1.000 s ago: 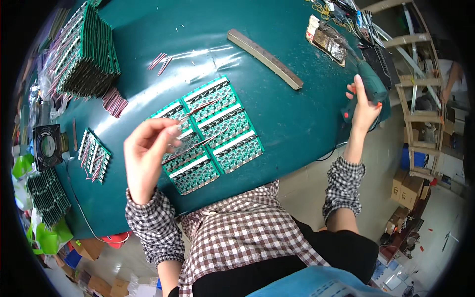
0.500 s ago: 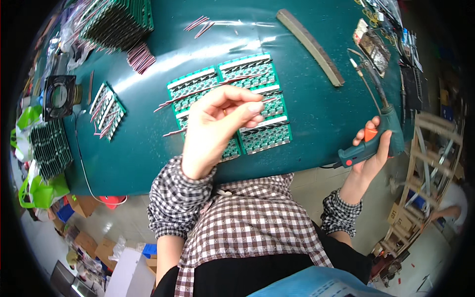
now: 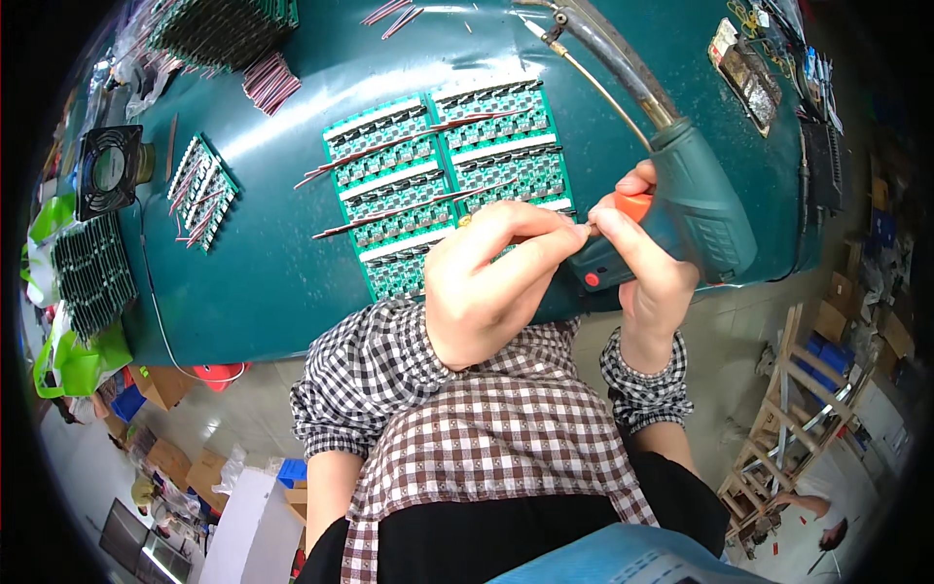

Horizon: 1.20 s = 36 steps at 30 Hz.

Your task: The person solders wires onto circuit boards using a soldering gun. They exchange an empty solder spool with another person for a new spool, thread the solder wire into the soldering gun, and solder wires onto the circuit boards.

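My right hand (image 3: 650, 268) is wrapped round the green handle of a soldering gun (image 3: 705, 195) with an orange trigger. Its metal tube and thin feed pipe point up and left. My left hand (image 3: 494, 282) is closed in a pinch, fingertips meeting my right thumb beside the trigger; whatever lies between them is too small to make out. Under and beyond my left hand are two green circuit board panels (image 3: 506, 175), side by side, with white strips and rows of black leads. Red and black wires (image 3: 389, 222) lie across them, and my left hand covers part of the near right panel.
At the left lie a small board piece with wires (image 3: 204, 190), a black fan (image 3: 109, 172) and stacked boards (image 3: 92, 282). A taller board stack (image 3: 219, 34) and a wire bundle (image 3: 270, 85) are at the far left. A dirty metal tray (image 3: 747, 78) sits far right.
The soldering gun has come left and inward with my right hand, its tip now beyond the panels. My left hand has moved right and nearer, meeting the right thumb. The view has shifted slightly.
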Tool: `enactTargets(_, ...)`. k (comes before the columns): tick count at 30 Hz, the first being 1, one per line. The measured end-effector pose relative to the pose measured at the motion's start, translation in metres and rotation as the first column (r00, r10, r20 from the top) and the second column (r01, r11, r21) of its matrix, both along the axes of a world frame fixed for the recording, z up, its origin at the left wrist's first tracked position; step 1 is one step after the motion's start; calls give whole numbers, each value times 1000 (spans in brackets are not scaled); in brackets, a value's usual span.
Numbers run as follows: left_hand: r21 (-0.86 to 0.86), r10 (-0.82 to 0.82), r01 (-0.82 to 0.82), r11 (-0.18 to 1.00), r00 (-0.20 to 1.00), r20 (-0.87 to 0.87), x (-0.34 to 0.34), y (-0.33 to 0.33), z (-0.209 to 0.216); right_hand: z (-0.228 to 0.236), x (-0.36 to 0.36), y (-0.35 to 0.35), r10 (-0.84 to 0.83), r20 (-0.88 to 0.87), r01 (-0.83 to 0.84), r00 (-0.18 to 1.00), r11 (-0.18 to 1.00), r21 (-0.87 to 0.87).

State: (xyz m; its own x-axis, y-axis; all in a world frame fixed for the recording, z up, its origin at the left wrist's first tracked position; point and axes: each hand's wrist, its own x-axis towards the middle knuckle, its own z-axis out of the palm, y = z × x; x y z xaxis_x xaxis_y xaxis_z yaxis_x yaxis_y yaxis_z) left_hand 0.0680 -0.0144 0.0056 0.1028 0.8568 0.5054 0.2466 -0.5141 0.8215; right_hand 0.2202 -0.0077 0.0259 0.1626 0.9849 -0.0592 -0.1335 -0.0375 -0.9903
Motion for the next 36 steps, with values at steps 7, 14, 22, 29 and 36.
enactTargets(7, -33, 42, -43, 999, 999, -23, 3, 2, -3, -3, 2, 1, 5, 31, -4, 1000, 1000, -23)
enactTargets(14, 171, 100, -66, 983, 974, -202, 5, -3, -6, -5, 3, -1, 38, 51, -36, 998, 999, -34)
enactTargets(22, -539, -8, 135, 831, 973, 231, 1, 5, 4, -10, 5, 0, 64, 91, -57, 994, 996, -71)
enactTargets(29, -710, -13, 127, 693, 986, 164, -14, 12, -1, -21, 28, -5, 25, -91, -25, 996, 1000, 4)
enactTargets(36, -714, 33, 13, 700, 998, 50, -46, 22, -4, -30, 67, -22, 78, -266, -88, 961, 996, -24)
